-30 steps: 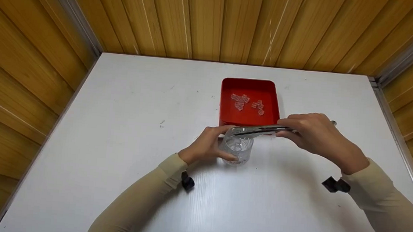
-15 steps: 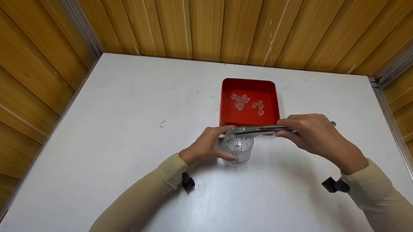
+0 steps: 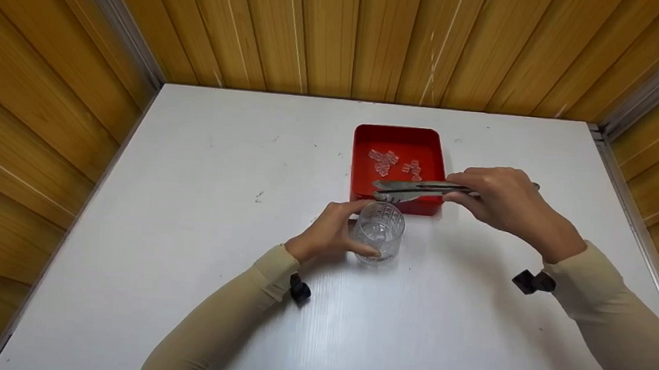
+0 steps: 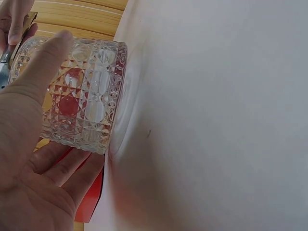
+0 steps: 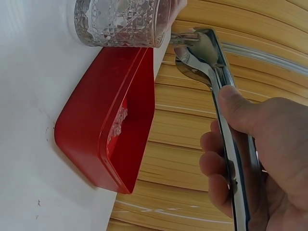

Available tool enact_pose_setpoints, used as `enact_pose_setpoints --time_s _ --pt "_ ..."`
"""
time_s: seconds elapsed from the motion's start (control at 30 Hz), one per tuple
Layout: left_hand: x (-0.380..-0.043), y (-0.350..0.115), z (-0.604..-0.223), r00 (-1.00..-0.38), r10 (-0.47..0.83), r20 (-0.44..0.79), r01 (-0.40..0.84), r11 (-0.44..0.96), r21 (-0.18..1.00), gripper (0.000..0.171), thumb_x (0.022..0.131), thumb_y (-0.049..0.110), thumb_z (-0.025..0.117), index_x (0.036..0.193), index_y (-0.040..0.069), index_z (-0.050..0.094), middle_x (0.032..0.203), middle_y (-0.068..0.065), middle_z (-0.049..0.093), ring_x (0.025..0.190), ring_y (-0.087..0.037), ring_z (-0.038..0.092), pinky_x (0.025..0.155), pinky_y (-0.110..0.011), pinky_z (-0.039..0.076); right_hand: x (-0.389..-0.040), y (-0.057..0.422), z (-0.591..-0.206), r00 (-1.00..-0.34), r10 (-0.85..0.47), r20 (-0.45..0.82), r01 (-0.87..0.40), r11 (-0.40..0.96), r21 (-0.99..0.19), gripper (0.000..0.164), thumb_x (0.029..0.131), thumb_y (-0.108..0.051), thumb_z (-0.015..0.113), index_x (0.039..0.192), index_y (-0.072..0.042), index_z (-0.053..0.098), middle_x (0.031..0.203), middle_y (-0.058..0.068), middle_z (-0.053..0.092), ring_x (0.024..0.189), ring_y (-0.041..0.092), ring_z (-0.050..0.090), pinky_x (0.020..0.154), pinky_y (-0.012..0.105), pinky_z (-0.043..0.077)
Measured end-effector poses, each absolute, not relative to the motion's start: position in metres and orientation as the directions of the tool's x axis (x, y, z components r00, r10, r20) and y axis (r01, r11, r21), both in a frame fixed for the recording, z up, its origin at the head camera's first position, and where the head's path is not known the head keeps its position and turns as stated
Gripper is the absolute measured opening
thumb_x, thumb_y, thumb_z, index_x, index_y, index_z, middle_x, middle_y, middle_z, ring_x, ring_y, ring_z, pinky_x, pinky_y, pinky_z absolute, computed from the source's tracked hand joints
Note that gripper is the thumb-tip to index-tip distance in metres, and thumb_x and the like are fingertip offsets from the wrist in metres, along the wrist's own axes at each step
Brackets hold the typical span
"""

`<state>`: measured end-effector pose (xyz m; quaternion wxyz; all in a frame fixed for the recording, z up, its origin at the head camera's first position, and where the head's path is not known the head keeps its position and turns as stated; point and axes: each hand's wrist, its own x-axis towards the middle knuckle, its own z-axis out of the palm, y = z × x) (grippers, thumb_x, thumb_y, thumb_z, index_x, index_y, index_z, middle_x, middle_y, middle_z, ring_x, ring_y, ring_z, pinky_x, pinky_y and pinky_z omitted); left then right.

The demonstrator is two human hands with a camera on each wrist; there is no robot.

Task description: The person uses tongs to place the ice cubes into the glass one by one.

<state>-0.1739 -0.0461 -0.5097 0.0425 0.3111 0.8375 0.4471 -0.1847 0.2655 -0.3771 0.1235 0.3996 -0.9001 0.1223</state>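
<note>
My left hand (image 3: 331, 232) grips a clear cut-patterned glass (image 3: 380, 236) that stands upright on the white table. In the left wrist view the thumb lies along one side of the glass (image 4: 79, 91) and the fingers along the other. My right hand (image 3: 501, 201) holds a pair of metal tongs (image 3: 423, 187), whose tips hang just above the glass's far rim and the near wall of the red box. In the right wrist view the tong tips (image 5: 199, 55) are slightly apart; whether anything lies between them I cannot tell. Some clear pieces appear at the bottom of the glass.
The red box (image 3: 365, 185) stands right behind the glass, with several clear cubes (image 3: 383, 161) in two clusters on its floor. Wood-patterned walls (image 3: 329, 38) enclose the white table (image 3: 220, 159) at the back and sides.
My right hand has lifted the tongs from inside the glass, up and away toward the red box, and their tips have spread a little. The left hand and glass stay put.
</note>
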Motion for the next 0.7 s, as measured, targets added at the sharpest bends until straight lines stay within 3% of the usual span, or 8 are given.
enact_pose_setpoints --time_s 0.23,0.7 --pt "-0.174 -0.046 -0.51 -0.809 0.554 0.195 0.476 0.425 0.769 0.088 0.066 0.033 0.099 0.141 0.008 0.06 0.127 -0.003 0.071 0.113 -0.016 0.066 0.101 -0.025 0.051 -0.2 0.263 -0.377 -0.721 -0.653 0.234 -0.688 0.715 -0.124 0.02 0.089 -0.017 0.082 0.108 -0.011 0.078 0.075 -0.003 0.067 0.057 0.01 0.05 0.052 0.028 0.042" --pt "-0.175 -0.046 -0.511 -0.803 0.558 0.208 0.472 0.384 0.794 0.086 0.067 0.032 0.099 0.141 0.01 0.061 0.127 -0.002 0.071 0.113 -0.015 0.066 0.101 -0.023 0.05 -0.234 0.253 -0.379 -0.774 -0.621 0.124 -0.633 0.76 -0.15 0.02 0.09 -0.018 0.081 0.108 -0.009 0.078 0.082 0.003 0.072 0.066 0.019 0.057 0.057 0.033 0.047"
